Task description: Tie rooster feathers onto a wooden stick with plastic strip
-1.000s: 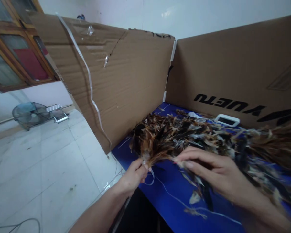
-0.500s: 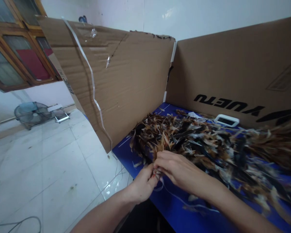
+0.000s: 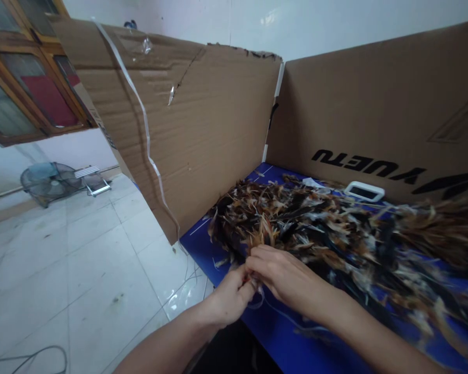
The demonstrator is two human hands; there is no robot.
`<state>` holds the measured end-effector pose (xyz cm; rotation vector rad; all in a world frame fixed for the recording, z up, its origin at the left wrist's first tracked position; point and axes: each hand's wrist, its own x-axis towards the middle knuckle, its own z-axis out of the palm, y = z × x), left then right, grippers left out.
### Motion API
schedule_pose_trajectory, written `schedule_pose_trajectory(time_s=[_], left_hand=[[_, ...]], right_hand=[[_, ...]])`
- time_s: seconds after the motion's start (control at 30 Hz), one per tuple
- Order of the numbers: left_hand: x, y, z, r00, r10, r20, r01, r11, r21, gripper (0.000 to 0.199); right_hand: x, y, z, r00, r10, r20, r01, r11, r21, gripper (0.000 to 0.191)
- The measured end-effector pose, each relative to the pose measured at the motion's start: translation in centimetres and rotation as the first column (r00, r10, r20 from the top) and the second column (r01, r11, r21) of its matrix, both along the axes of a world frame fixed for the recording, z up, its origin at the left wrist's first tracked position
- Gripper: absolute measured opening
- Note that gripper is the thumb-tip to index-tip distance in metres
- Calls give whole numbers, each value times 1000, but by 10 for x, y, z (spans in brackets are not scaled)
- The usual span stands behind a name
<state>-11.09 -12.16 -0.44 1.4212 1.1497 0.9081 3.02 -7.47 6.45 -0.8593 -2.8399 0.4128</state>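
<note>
My left hand (image 3: 232,297) and my right hand (image 3: 275,270) meet at the near edge of a blue tabletop (image 3: 273,337). Both are closed, fingertips together, around the base of a small bunch of orange-brown feathers (image 3: 265,232) that fans out beyond them. The exact grip is partly hidden by the fingers. A thin pale string (image 3: 292,321) trails from below the hands across the blue surface. Just past them lies a wide heap of brown, black and cream feathers (image 3: 335,228), stretching to the right under and beyond my right forearm.
Cardboard panels (image 3: 214,124) wall the table's left and back sides. A white-framed device (image 3: 364,192) stands at the back, beside a crumpled white scrap (image 3: 314,183). On the tiled floor (image 3: 97,259) to the left are a fan (image 3: 49,182) and a dark cable (image 3: 35,356).
My right hand has shifted very slightly left and down at the bunch, its fingers still closed. The view has tilted a little; the feather heap looks the same.
</note>
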Motion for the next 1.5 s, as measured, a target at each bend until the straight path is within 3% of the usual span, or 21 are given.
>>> schedule_pose_trajectory(time_s=[0.23,0.5,0.73,1.0,1.13,1.2,1.27,1.4,1.5], left_hand=[[0,-3,-4,996,16,86,-2,987,-160,11],[4,-4,12,931,80,357,67,922,-381,4],[6,-6,12,927,107,360,44,921,-386,8],[5,-5,9,936,92,339,37,934,-356,18],[5,-4,11,937,109,331,19,932,-362,28],[3,-4,11,939,110,327,18,932,-363,31],[0,-3,10,941,105,321,21,931,-365,32],[-5,-2,6,934,126,335,11,925,-381,32],[-11,-2,5,932,137,336,-1,927,-375,29]], right_hand=[[6,2,-12,994,101,-27,-100,994,48,19],[9,-1,-9,991,104,-83,-106,994,-24,23],[10,-1,-8,991,86,-102,-94,993,-76,22],[10,-5,-15,996,9,-91,-13,999,-49,22],[17,-1,-13,976,-15,-219,6,999,-40,22],[26,1,-7,926,-56,-374,71,997,25,21],[37,3,2,831,-115,-545,210,971,115,18],[63,3,19,630,-269,-729,522,842,140,12],[84,8,14,558,-400,-727,654,751,89,14]])
